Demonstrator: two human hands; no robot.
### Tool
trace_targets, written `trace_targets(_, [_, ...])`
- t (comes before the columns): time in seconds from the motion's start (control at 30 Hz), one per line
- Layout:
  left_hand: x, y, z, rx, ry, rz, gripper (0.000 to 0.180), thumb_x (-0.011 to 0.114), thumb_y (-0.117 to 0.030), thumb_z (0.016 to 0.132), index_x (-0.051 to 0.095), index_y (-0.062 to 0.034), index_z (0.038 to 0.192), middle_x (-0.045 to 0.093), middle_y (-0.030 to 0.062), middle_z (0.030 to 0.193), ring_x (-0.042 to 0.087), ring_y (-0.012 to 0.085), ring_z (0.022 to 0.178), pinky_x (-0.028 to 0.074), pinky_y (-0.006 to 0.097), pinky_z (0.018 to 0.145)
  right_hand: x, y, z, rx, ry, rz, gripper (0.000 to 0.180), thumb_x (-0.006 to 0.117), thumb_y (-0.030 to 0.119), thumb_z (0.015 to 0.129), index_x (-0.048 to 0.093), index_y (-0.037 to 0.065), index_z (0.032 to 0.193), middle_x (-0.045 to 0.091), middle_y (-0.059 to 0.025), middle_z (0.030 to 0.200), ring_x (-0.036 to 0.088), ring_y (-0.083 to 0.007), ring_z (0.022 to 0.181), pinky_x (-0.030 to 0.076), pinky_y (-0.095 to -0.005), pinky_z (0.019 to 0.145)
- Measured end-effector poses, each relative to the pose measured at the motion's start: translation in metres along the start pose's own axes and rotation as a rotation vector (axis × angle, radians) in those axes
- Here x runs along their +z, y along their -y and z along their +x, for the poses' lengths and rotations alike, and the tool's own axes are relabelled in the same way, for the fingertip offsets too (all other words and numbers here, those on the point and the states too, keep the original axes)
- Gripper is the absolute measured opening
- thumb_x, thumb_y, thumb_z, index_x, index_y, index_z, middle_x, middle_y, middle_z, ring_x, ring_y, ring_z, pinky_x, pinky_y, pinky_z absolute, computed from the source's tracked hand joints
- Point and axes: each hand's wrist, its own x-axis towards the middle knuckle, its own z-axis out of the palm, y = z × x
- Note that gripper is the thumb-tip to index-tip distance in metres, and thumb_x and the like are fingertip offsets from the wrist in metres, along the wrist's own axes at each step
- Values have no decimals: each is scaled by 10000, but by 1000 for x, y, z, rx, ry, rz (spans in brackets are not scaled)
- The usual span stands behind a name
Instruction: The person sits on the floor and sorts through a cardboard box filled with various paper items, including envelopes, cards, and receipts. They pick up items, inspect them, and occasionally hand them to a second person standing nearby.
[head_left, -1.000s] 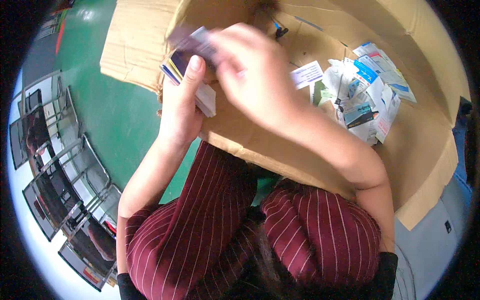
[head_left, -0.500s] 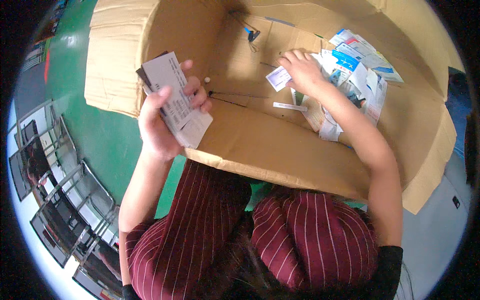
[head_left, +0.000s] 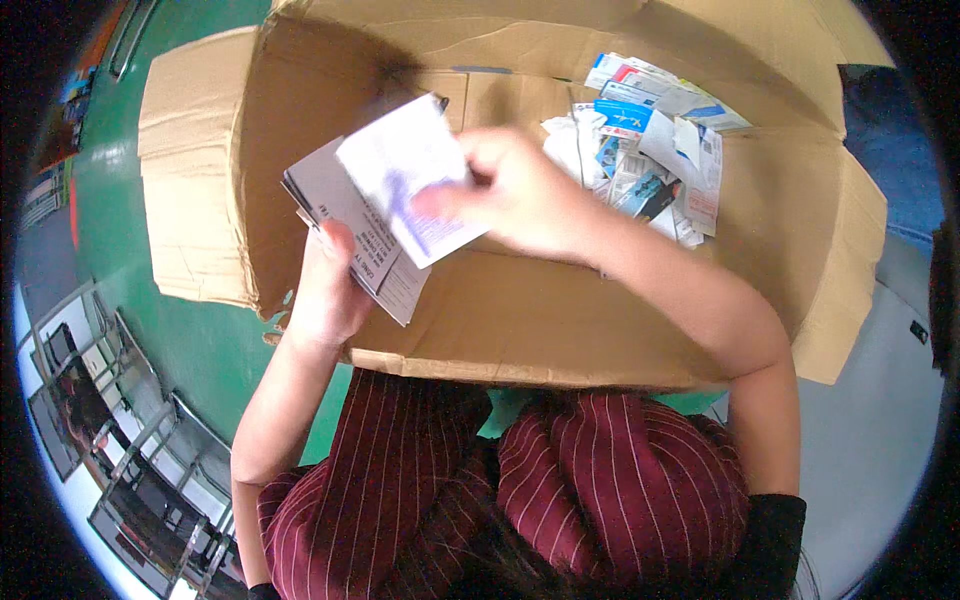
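My left hand (head_left: 328,290) grips a stack of flat white and grey printed packets (head_left: 352,235) over the open cardboard box (head_left: 560,330). My right hand (head_left: 515,190) pinches one white packet with purple print (head_left: 410,180) and holds it against the top of that stack. A loose heap of white and blue packets (head_left: 650,150) lies in the far right corner of the box, beyond my right hand.
The box's flaps (head_left: 190,170) spread out to the left and right over a green floor (head_left: 200,350). Metal-framed racks (head_left: 110,440) stand at the lower left. My lap in dark red striped cloth (head_left: 520,490) is pressed against the box's near wall.
My right hand has come back from the packet heap at the right with a white packet and brought it to the stack in my left hand. The view has shifted closer to the box.
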Motion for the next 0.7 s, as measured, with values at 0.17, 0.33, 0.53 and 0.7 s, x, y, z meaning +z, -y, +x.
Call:
trace_targets(0.17, [25,1,25,-121,-96,-145,399,416,-138,790,321,-52,1169,445,158,1117,444,247,1050,374,363,883,16,25,-13,-268,-407,-532,648,692,152,630,326,70,1159,442,-108,995,477,-197,842,404,-325,705])
trace_targets(0.33, [25,2,26,-99,-38,-255,453,378,-79,716,304,-48,1162,460,120,905,486,252,916,396,369,830,-92,0,-38,-241,-601,-1327,507,667,207,651,454,21,1072,482,-113,1017,460,-258,943,389,-345,791])
trace_targets(0.53, [24,8,28,-176,-17,-234,537,513,-76,698,295,-47,1187,439,59,827,461,147,749,399,295,717,-160,-59,-56,-61,-622,-1834,373,594,171,656,490,50,993,497,-82,930,453,-242,904,354,-347,783])
trace_targets(0.7, [34,13,39,-201,41,-104,549,528,-135,723,301,-41,1214,431,36,786,436,138,737,389,303,747,-175,-58,-46,-89,-474,-1963,235,512,148,691,506,64,911,519,-65,852,474,-224,855,352,-336,769])
